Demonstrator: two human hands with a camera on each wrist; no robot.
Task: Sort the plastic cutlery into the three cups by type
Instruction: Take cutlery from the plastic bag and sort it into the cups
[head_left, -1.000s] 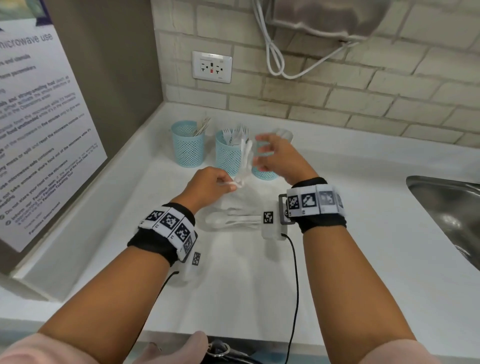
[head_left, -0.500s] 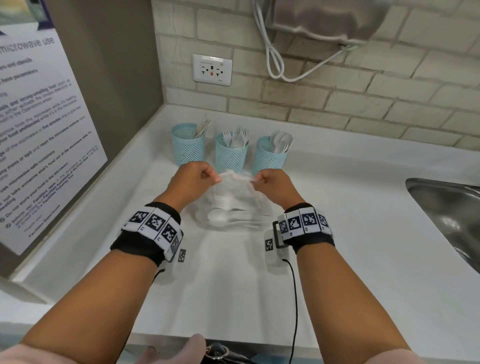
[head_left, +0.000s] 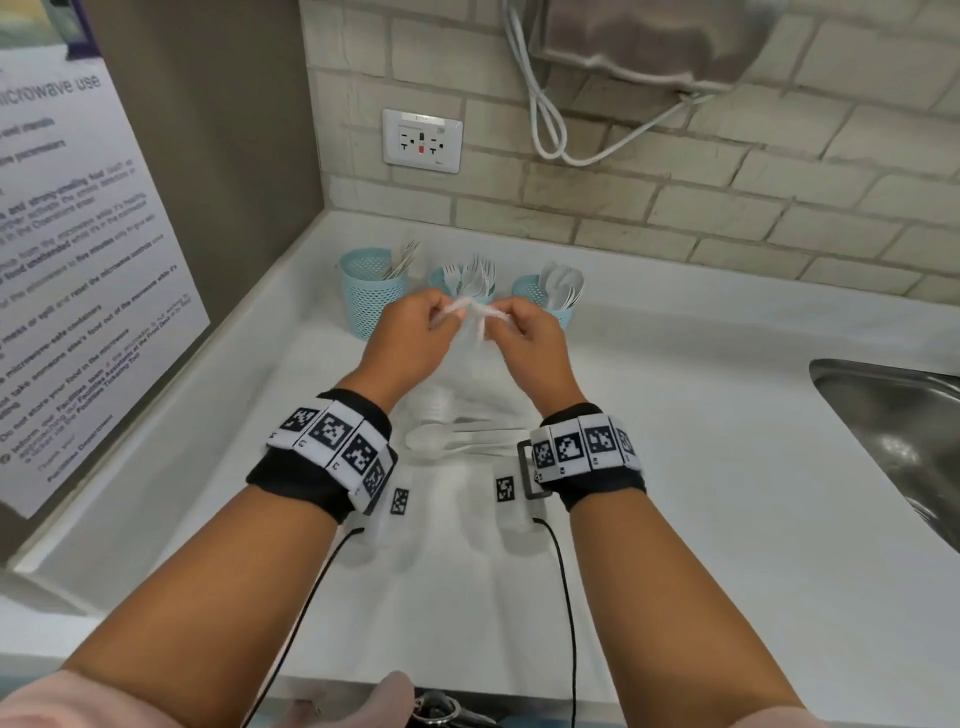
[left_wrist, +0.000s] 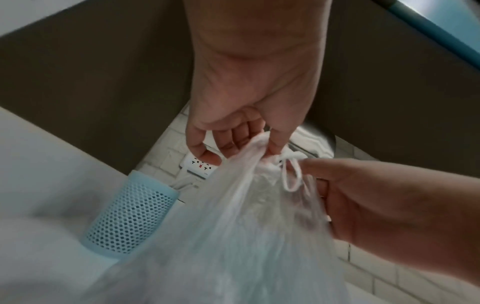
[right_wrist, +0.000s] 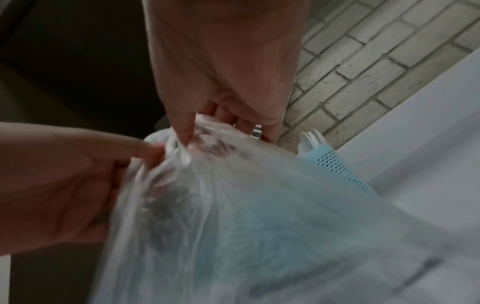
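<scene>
White counter (head_left: 727, 467), three blue mesh cups (head_left: 370, 296), loose plastic spoons (head_left: 457, 439)

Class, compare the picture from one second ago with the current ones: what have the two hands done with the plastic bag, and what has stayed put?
The right hand, empty and up by the cups a second ago, came down and took hold of the plastic bag. Both hands now pinch its top, and the left hand has raised it off the counter. The three cups and the loose spoons have not moved.

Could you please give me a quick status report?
Both hands, left hand and right hand, pinch plastic bag top. Spoons remain on counter. Three cups unobstructed.
</scene>
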